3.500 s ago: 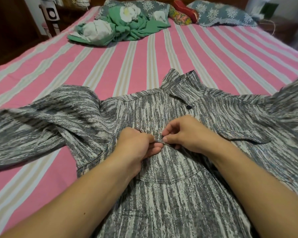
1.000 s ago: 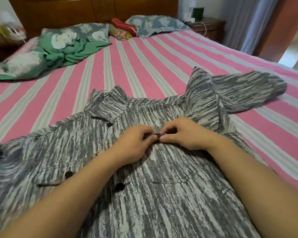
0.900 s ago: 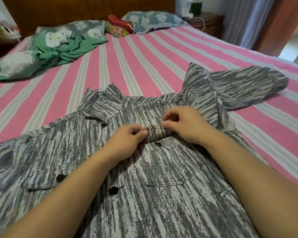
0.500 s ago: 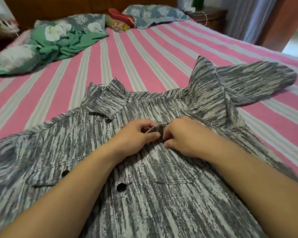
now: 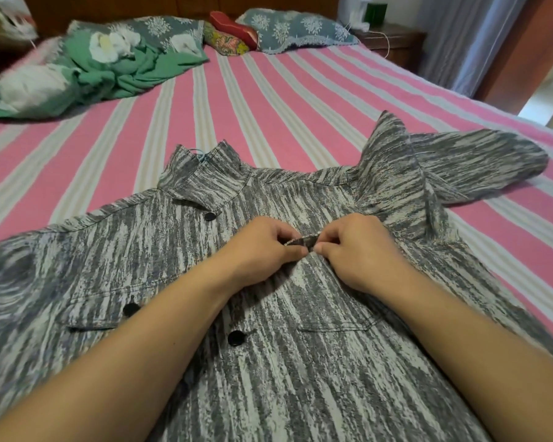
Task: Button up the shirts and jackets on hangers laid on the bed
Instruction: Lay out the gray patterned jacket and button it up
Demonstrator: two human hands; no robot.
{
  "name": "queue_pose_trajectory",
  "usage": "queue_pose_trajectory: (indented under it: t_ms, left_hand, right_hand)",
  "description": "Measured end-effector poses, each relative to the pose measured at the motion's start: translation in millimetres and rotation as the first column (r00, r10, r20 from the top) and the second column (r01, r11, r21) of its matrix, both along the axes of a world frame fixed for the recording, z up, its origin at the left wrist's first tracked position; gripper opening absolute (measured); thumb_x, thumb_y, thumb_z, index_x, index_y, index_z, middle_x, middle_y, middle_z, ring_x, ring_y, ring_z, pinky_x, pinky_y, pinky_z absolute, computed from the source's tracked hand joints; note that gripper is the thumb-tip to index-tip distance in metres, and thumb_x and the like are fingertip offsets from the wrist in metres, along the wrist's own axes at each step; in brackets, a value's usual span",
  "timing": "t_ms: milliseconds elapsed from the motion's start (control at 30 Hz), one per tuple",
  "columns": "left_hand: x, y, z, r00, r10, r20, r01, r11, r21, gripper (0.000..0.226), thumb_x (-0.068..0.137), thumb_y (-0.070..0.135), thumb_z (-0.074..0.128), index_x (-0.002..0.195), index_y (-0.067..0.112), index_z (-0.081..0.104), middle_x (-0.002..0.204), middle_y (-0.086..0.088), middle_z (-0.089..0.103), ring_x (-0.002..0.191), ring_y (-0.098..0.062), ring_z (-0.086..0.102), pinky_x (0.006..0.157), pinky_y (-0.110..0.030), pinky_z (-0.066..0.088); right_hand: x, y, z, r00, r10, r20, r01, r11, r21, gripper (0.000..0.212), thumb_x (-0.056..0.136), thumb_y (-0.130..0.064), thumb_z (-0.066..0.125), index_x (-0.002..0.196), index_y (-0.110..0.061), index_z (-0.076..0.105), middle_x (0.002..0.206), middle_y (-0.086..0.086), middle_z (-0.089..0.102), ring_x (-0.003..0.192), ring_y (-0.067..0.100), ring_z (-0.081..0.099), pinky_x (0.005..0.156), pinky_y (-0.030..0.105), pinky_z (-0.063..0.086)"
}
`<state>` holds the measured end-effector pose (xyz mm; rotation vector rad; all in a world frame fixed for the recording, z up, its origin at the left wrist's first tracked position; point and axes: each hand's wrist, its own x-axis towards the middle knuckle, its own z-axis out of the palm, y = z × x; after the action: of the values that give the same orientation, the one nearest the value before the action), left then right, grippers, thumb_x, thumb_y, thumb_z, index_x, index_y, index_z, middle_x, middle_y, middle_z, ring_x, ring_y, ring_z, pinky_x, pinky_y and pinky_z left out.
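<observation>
Shirt (image 5: 300, 362) lies flat on the bed (image 5: 268, 100); left hand (image 5: 262, 247) and right hand (image 5: 358, 250) meet, both pinching its placket edge between them.

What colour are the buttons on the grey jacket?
Black buttons, clearest in the head view.

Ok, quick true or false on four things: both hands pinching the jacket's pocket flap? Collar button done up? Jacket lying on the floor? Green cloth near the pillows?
1. Both hands pinch the pocket flap: true, left hand and right hand meet on it.
2. The collar button is fastened: true.
3. The jacket lies on the floor: false, it lies on the striped bed.
4. The green cloth covers the jacket: false, it lies apart, near the pillows.
</observation>
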<state>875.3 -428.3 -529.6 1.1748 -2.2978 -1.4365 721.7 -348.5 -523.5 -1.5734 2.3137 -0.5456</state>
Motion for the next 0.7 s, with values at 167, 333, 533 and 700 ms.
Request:
queue_pose_trajectory:
  t_ms: [167, 333, 533, 700]
  left_hand:
    - [12.4, 1.9, 6.9, 0.996, -0.020, -0.081, 0.041, 0.965, 0.260, 0.031, 0.100, 0.034, 0.061, 0.077, 0.015, 0.070, 0.064, 0.002, 0.057, 0.054, -0.014, 0.051, 0.054, -0.026, 0.046]
    - [9.7, -10.9, 0.0, 0.997, 0.029, -0.071, -0.014, 0.978, 0.207, 0.018, 0.099, 0.017, 0.062, 0.090, 0.014, 0.077, 0.065, -0.001, 0.063, 0.049, -0.010, 0.050, 0.045, -0.023, 0.042]
    - [-4.3, -7.6, -9.1, 0.998, -0.020, -0.067, 0.010, 0.990, -0.141, 0.013, 0.095, 0.014, 0.069, 0.089, 0.017, 0.079, 0.066, 0.009, 0.070, 0.052, 0.001, 0.056, 0.050, -0.013, 0.043]
    - [-6.5, -0.5, -17.4, 0.995, -0.034, -0.090, 0.004, 0.949, -0.315, 0.013, 0.095, 0.011, 0.068, 0.090, 0.016, 0.079, 0.069, 0.013, 0.067, 0.057, 0.008, 0.056, 0.055, -0.007, 0.041]
  right_hand:
    - [0.1, -0.5, -1.0, 1.000, -0.004, 0.013, 0.005, 0.999, -0.045, 0.011, 0.094, -0.030, 0.070, 0.086, -0.029, 0.077, 0.068, -0.009, 0.066, 0.052, 0.006, 0.052, 0.046, 0.018, 0.034]
    - [1.0, 0.9, -0.1, 0.999, 0.031, 0.034, -0.030, 0.999, -0.028, 0.009, 0.094, -0.031, 0.069, 0.093, -0.029, 0.077, 0.068, -0.009, 0.068, 0.052, 0.007, 0.054, 0.046, 0.019, 0.039]
    - [4.7, 2.1, 1.9, 1.000, 0.017, 0.006, -0.017, 0.999, -0.037, 0.010, 0.094, -0.032, 0.070, 0.095, -0.028, 0.079, 0.071, -0.010, 0.069, 0.063, 0.008, 0.065, 0.061, 0.024, 0.054]
    - [4.6, 5.6, 7.1, 0.949, -0.067, 0.309, 0.073, 0.997, -0.007, 0.010, 0.093, -0.013, 0.070, 0.084, -0.016, 0.073, 0.069, 0.001, 0.072, 0.059, 0.010, 0.070, 0.060, 0.025, 0.059]
